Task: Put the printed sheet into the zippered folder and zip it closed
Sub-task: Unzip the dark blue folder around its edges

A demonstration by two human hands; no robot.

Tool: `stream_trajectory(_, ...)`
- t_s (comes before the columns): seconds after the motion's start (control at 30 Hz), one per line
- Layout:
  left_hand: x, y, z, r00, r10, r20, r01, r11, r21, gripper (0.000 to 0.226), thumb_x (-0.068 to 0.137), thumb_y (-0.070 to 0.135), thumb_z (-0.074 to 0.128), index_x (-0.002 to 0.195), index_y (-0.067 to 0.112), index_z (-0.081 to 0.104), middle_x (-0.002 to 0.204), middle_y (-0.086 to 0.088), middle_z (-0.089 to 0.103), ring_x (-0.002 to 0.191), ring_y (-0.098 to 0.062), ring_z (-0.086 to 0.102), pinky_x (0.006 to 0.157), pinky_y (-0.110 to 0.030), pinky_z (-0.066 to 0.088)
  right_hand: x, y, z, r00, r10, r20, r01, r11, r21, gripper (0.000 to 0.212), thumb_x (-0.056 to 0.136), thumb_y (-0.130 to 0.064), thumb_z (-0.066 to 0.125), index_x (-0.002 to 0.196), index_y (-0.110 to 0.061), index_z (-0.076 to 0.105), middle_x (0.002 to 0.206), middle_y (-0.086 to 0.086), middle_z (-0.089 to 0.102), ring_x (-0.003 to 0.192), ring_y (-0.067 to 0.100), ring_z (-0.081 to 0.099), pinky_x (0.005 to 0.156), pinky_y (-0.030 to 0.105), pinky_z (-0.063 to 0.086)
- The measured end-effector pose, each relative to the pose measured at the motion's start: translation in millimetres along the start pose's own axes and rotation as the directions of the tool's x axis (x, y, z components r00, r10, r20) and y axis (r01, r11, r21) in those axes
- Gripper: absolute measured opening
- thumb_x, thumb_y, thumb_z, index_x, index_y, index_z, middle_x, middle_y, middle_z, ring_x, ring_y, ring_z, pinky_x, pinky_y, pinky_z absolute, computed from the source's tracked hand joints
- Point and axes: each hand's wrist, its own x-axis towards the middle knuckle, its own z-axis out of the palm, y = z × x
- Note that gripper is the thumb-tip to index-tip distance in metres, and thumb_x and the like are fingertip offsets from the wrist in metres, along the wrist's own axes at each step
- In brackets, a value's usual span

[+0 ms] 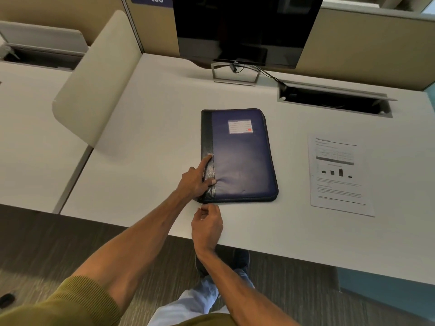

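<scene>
A dark blue zippered folder (242,158) with a black spine and a white label lies closed on the white desk (153,128). My left hand (196,182) presses flat on the folder's near left corner, forefinger stretched along the spine. My right hand (207,223) is just in front of that corner, fingers pinched together at the zipper's end; the small zip pull is barely visible between them. The printed sheet (340,175), with a table and a bar chart, lies flat on the desk to the right of the folder, apart from it.
A dark monitor (244,29) on a metal stand stands at the back of the desk. An open cable tray (334,102) is set into the desk at the back right. A beige divider panel (94,85) rises on the left. The desk's front edge runs just beneath my right hand.
</scene>
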Motion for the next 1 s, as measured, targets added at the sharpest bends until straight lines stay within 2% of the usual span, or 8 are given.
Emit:
stream_trajectory(0.07, -1.3, 3.4, 0.9, 1.0, -0.015, -0.008, 0.015, 1.0, -0.011, 0.096, 0.103, 0.047, 0.067, 0.171, 0.036, 0.001, 0.126, -0.025, 0.067, 0.111, -0.042, 0.069, 0.1, -0.047, 0.055, 0.9, 1.0, -2.6, 1.0, 0.01, 0.006, -0.01, 1.0, 0.0, 0.008, 0.096, -0.018, 0.075, 0.103, -0.018, 0.071, 0.098, -0.006, 0.072, 0.086, 0.004, 0.063, 0.072, 0.003, 0.042)
stream_trajectory(0.2, -6.2, 8.3, 5.3, 0.999, -0.035, -0.008, 0.034, 0.998, -0.045, 0.098, 0.103, 0.048, 0.067, 0.172, 0.033, -0.002, 0.137, -0.027, 0.061, 0.116, -0.043, 0.067, 0.106, -0.051, 0.055, 4.9, 7.5, -13.8, 0.998, -0.024, 0.055, 0.025, 1.0, -0.015, 0.009, 0.096, -0.021, 0.074, 0.104, -0.018, 0.071, 0.099, -0.006, 0.072, 0.086, 0.004, 0.063, 0.08, 0.015, 0.055)
stream_trajectory(0.33, -11.4, 11.3, 4.1, 0.999, -0.044, -0.022, 0.041, 0.988, -0.147, 0.1, 0.099, 0.043, 0.074, 0.17, 0.02, 0.007, 0.155, -0.021, 0.053, 0.132, -0.044, 0.062, 0.112, -0.057, 0.052, 24.8, 13.6, -45.8, 0.973, -0.143, 0.184, 0.156, 0.986, -0.059, 0.02, 0.099, -0.04, 0.068, 0.097, -0.021, 0.072, 0.092, -0.007, 0.07, 0.084, 0.008, 0.066, 0.078, 0.022, 0.059)
stream_trajectory(0.53, -16.5, 22.0, -1.5, 0.99, -0.125, -0.065, 0.118, 0.988, -0.103, 0.092, 0.095, 0.055, 0.074, 0.165, 0.019, 0.026, 0.156, -0.018, 0.043, 0.134, -0.042, 0.061, 0.111, -0.058, 0.052, 78.9, 7.4, -99.0, 0.987, -0.154, 0.05, 0.157, 0.986, -0.062, 0.026, 0.102, -0.024, 0.062, 0.08, -0.012, 0.067, 0.077, 0.0, 0.066, 0.069, 0.018, 0.063, 0.068, 0.04, 0.06)
stream_trajectory(0.67, -14.6, 34.1, -3.8, 0.988, -0.135, -0.075, 0.125, 0.984, -0.127, 0.066, 0.105, 0.038, 0.063, 0.158, 0.01, 0.037, 0.153, -0.018, 0.043, 0.134, -0.045, 0.058, 0.111, -0.055, 0.051, 118.1, 3.8, -132.5, 0.992, -0.095, -0.08, 0.09, 0.994, -0.059, 0.029, 0.1, -0.015, 0.061, 0.074, -0.002, 0.065, 0.076, 0.011, 0.067, 0.071, 0.03, 0.064, 0.07, 0.05, 0.057)
stream_trajectory(0.83, -15.1, 44.3, 2.2, 0.984, -0.151, -0.095, 0.136, 0.98, -0.145, 0.05, 0.104, 0.026, 0.06, 0.146, 0.004, 0.045, 0.147, -0.023, 0.045, 0.13, -0.046, 0.057, 0.108, -0.057, 0.052, 154.6, 4.5, -167.4, 0.985, -0.068, -0.159, 0.046, 0.99, -0.134, 0.009, 0.099, -0.009, 0.061, 0.1, -0.005, 0.069, 0.103, 0.011, 0.068, 0.1, 0.03, 0.065, 0.084, 0.038, 0.055)
stream_trajectory(0.93, -16.0, 50.4, 7.0, 0.981, -0.165, -0.106, 0.15, 0.979, -0.135, 0.057, 0.103, 0.031, 0.064, 0.148, 0.004, 0.043, 0.15, -0.023, 0.044, 0.133, -0.045, 0.054, 0.109, -0.058, 0.053, 168.0, 5.5, -178.1, 0.997, 0.033, -0.077, -0.049, 0.977, -0.208, 0.03, 0.098, -0.009, 0.061, 0.127, -0.005, 0.065, 0.129, 0.013, 0.06, 0.123, 0.03, 0.057, 0.106, 0.047, 0.052)
stream_trajectory(1.0, -16.0, 54.7, 9.3, 0.98, -0.167, -0.108, 0.154, 0.98, -0.123, 0.064, 0.102, 0.033, 0.066, 0.153, 0.005, 0.039, 0.154, -0.023, 0.041, 0.139, -0.044, 0.05, 0.112, -0.058, 0.051, 172.7, 5.6, -183.0, 0.997, 0.059, -0.045, -0.068, 0.973, -0.222, 0.037, 0.097, -0.008, 0.061, 0.134, -0.005, 0.062, 0.135, 0.014, 0.056, 0.128, 0.032, 0.054, 0.111, 0.048, 0.049)
